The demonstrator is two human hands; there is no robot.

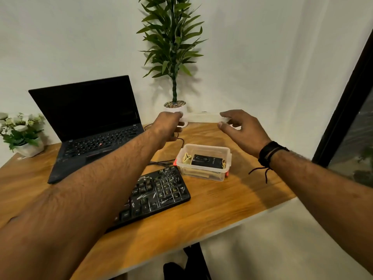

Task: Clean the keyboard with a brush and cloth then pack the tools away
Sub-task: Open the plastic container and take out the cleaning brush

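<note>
A clear plastic box (203, 172) with red clips stands on the wooden desk, right of a black keyboard (159, 195). Inside the box lie a black brush case (206, 161) and a folded yellowish cloth (186, 158). Both my hands hold the box's translucent white lid (201, 117) in the air above and behind the box. My left hand (168, 126) grips its left end. My right hand (238, 128) pinches its right end. My left forearm hides the keyboard's left part.
An open black laptop (90, 122) sits at the left, a small flower pot (22, 134) beside it. A tall potted plant (174, 57) stands against the wall behind the lid. A black cable (161, 163) runs between laptop and box. The desk edge (262, 211) lies right.
</note>
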